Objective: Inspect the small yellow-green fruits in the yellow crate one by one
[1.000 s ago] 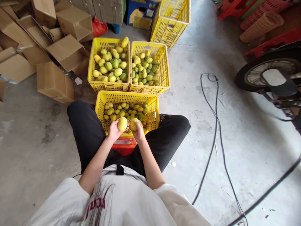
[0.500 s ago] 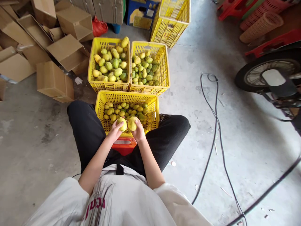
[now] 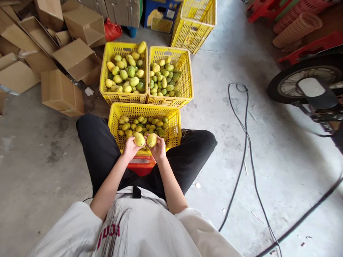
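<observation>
I sit with a yellow crate [image 3: 175,121] of yellow-green fruits between my knees. My left hand [image 3: 130,148] is closed on a yellow fruit [image 3: 139,139]. Just to its right, my right hand [image 3: 159,150] is closed on a second yellow fruit [image 3: 151,140]. Both hands hover over the near edge of the crate, the two fruits almost touching. Beyond it stand two more yellow crates side by side, the left crate [image 3: 105,71] with larger fruits and the right crate [image 3: 187,75] with smaller ones.
A red stool [image 3: 140,166] shows under my hands. Cardboard boxes [image 3: 61,91] lie scattered at the left. A stack of empty yellow crates [image 3: 194,25] stands at the back. Black cables [image 3: 241,150] run over the concrete floor at right, near a motorbike wheel [image 3: 302,80].
Both fruits have been turned in my hands and stay close together over the near crate. My hands have barely shifted.
</observation>
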The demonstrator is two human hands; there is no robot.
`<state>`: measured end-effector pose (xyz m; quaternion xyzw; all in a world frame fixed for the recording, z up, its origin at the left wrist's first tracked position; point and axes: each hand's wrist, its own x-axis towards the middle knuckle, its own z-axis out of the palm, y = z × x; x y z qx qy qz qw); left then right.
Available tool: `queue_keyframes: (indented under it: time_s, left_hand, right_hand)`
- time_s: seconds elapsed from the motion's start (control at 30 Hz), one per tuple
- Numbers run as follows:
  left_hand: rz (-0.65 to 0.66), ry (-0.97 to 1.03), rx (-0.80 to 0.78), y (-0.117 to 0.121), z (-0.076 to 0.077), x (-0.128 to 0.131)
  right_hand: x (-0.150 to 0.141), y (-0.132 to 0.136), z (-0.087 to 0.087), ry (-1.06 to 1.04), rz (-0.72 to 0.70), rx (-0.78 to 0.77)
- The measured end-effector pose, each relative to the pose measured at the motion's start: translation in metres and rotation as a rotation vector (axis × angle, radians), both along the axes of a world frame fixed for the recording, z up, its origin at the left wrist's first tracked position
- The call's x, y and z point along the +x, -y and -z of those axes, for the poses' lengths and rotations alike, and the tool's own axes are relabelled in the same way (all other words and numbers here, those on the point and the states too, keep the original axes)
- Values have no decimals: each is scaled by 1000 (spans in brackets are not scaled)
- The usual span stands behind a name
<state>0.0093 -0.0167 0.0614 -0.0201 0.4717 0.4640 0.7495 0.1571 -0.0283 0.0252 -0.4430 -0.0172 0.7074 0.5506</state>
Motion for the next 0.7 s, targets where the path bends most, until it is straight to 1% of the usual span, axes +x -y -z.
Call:
queue_keyframes:
  time_s: [0.1,0.2,0.3,0.37,0.43,0.57,0.7]
  left_hand:
    - [6,-30,46,1,1,1]
    - [-7,-125,87,3,3,2]
    - [36,-192,67,5,6,2]
    - [68,-204,63,6,7,2]
    - [73,-214,72,6,6,3]
    - [34,-252,60,5,6,5]
    - [-32,-287,11,4,14,6]
  right_hand:
    - [0,0,-4,-39,3,-22]
    - [-3,1,-7,-13,-42,-10]
    - [-5,1,-9,56,-77,8]
    - [-5,2,-11,90,-74,8]
    - [-5,3,-12,105,-74,5]
    - [-5,4,-12,111,-90,3]
    - [-6,2,-6,94,-84,-49]
